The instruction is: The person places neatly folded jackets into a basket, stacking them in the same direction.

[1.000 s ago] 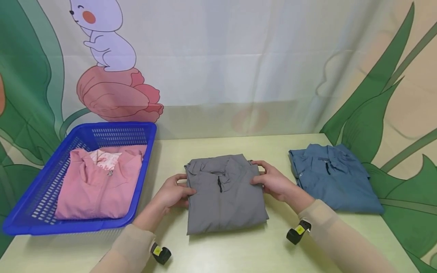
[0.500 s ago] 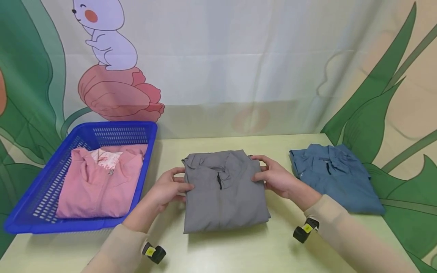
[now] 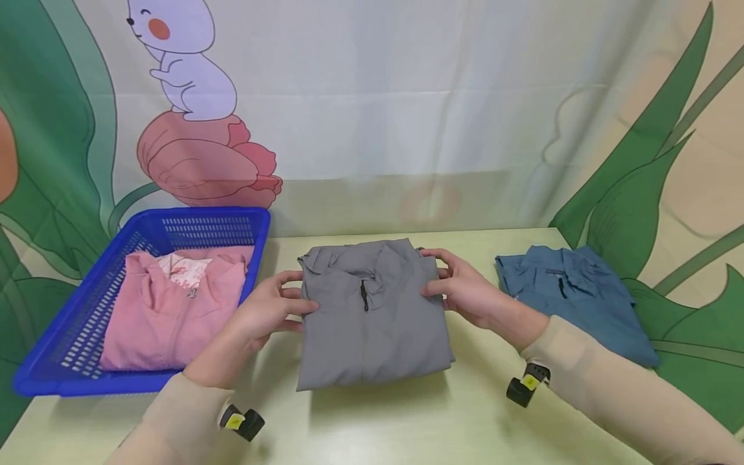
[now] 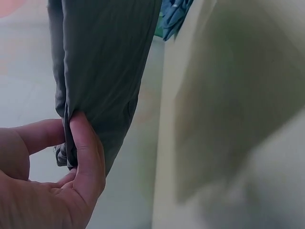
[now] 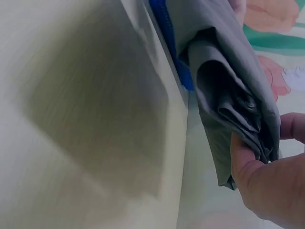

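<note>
Between my two hands hangs a folded grey jacket (image 3: 372,329) with a collar and a short black zip pull, lifted clear of the table. My left hand (image 3: 268,309) pinches its left side, thumb on top and fingers beneath; in the left wrist view the fingers (image 4: 86,157) close on the layered cloth (image 4: 105,62). On the opposite side my right hand (image 3: 465,290) grips the edge the same way. The right wrist view shows the rolled layers (image 5: 228,90) at that edge, held by thumb and fingers (image 5: 245,157).
At the left stands a blue plastic basket (image 3: 258,258) with a folded pink jacket (image 3: 174,323) in it. A folded blue jacket (image 3: 575,297) lies on the table (image 3: 383,433) at the right. Behind hangs a printed curtain (image 3: 372,116).
The grey jacket has risen off the table and shifted slightly left, with both hands holding its sides throughout. The basket and the blue jacket stay in place.
</note>
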A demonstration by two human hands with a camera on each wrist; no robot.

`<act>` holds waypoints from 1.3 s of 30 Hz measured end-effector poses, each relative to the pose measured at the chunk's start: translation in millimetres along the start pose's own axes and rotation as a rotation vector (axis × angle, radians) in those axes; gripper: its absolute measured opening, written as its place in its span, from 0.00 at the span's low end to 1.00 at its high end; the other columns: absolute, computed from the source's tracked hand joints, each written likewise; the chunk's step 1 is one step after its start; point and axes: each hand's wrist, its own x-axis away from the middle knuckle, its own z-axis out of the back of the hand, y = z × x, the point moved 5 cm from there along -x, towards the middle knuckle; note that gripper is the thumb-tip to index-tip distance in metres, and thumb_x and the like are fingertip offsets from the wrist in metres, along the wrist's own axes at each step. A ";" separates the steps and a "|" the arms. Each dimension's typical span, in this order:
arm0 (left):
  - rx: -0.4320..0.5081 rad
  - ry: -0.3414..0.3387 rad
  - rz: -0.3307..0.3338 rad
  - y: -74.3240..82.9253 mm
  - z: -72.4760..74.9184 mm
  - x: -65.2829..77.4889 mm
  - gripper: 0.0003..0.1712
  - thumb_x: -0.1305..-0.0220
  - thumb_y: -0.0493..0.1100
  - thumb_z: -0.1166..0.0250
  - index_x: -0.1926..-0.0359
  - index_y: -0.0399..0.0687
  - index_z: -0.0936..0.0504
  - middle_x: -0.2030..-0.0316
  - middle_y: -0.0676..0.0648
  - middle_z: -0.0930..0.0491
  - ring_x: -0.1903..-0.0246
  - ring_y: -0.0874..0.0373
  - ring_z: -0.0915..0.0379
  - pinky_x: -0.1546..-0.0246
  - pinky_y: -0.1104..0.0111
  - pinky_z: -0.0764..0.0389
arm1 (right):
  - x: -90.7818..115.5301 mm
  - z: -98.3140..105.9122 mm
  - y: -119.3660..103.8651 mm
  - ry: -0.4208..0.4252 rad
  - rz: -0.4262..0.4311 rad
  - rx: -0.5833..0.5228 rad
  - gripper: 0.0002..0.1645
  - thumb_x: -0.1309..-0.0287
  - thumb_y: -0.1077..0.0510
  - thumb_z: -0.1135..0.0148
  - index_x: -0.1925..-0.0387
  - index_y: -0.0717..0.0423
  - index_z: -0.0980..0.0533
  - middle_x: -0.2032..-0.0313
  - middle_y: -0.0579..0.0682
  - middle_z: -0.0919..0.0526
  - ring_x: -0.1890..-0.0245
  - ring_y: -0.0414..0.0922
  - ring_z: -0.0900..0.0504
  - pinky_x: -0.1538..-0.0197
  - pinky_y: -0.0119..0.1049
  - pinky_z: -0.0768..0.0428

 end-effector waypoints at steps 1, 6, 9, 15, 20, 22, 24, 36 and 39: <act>-0.001 0.000 -0.004 2.3 1.8 0.9 0.44 0.34 0.28 0.35 0.23 0.32 0.48 0.60 0.45 0.19 0.65 0.59 0.21 0.68 0.64 0.15 | 0.5 -2.0 -3.4 -0.002 0.002 -0.002 0.47 0.37 0.70 0.41 0.21 0.52 0.47 0.36 0.64 0.31 0.41 0.56 0.25 0.50 0.44 0.17; -0.003 -0.014 -0.024 13.0 11.4 5.9 0.45 0.33 0.29 0.36 0.22 0.32 0.51 0.59 0.46 0.20 0.62 0.59 0.21 0.67 0.65 0.16 | 2.3 -12.0 -20.3 -0.008 0.017 -0.004 0.46 0.37 0.70 0.41 0.22 0.51 0.47 0.36 0.63 0.31 0.40 0.56 0.26 0.49 0.45 0.18; -0.028 -0.008 -0.030 18.4 19.0 9.0 0.46 0.32 0.30 0.36 0.22 0.32 0.52 0.56 0.44 0.22 0.60 0.59 0.21 0.66 0.64 0.15 | 1.1 -18.6 -28.7 -0.011 0.027 -0.001 0.46 0.37 0.70 0.40 0.22 0.50 0.46 0.35 0.63 0.30 0.39 0.56 0.27 0.48 0.46 0.18; -0.107 0.019 -0.019 27.0 39.8 16.0 0.47 0.31 0.33 0.34 0.21 0.34 0.53 0.36 0.29 0.35 0.57 0.60 0.21 0.63 0.65 0.14 | -8.4 -35.1 -39.8 -0.022 0.039 -0.013 0.47 0.39 0.72 0.40 0.22 0.50 0.45 0.35 0.62 0.30 0.38 0.56 0.26 0.47 0.49 0.19; -0.158 0.020 -0.043 34.1 58.9 20.0 0.49 0.31 0.34 0.34 0.20 0.34 0.53 0.27 0.28 0.45 0.51 0.60 0.23 0.60 0.65 0.15 | -20.5 -50.0 -44.1 -0.023 0.061 -0.042 0.46 0.40 0.73 0.40 0.23 0.49 0.43 0.37 0.61 0.28 0.42 0.55 0.24 0.51 0.46 0.18; -0.165 0.016 -0.047 35.7 66.5 20.7 0.49 0.31 0.34 0.34 0.20 0.35 0.54 0.27 0.28 0.46 0.51 0.61 0.24 0.60 0.65 0.15 | -24.9 -56.7 -45.3 -0.027 0.070 -0.050 0.46 0.40 0.74 0.41 0.24 0.49 0.43 0.38 0.61 0.27 0.43 0.55 0.23 0.52 0.46 0.18; -0.166 0.011 -0.046 36.5 73.6 21.3 0.49 0.30 0.34 0.34 0.20 0.35 0.55 0.27 0.29 0.45 0.53 0.62 0.23 0.60 0.66 0.16 | -29.5 -63.0 -46.2 -0.029 0.078 -0.057 0.46 0.41 0.74 0.41 0.24 0.49 0.42 0.38 0.60 0.27 0.44 0.55 0.22 0.52 0.46 0.17; -0.331 0.046 -0.059 36.4 115.4 26.8 0.51 0.30 0.36 0.33 0.20 0.33 0.57 0.27 0.25 0.46 0.55 0.67 0.23 0.60 0.66 0.15 | -59.4 -99.6 -50.3 -0.042 0.118 -0.069 0.45 0.42 0.76 0.41 0.26 0.49 0.39 0.39 0.59 0.24 0.46 0.53 0.20 0.53 0.46 0.16; -0.372 0.049 -0.055 35.9 125.4 26.9 0.51 0.29 0.37 0.33 0.20 0.31 0.58 0.27 0.24 0.47 0.48 0.59 0.25 0.58 0.66 0.15 | -65.6 -109.3 -49.2 -0.040 0.114 -0.068 0.45 0.41 0.76 0.42 0.25 0.50 0.39 0.39 0.60 0.25 0.46 0.53 0.20 0.53 0.46 0.16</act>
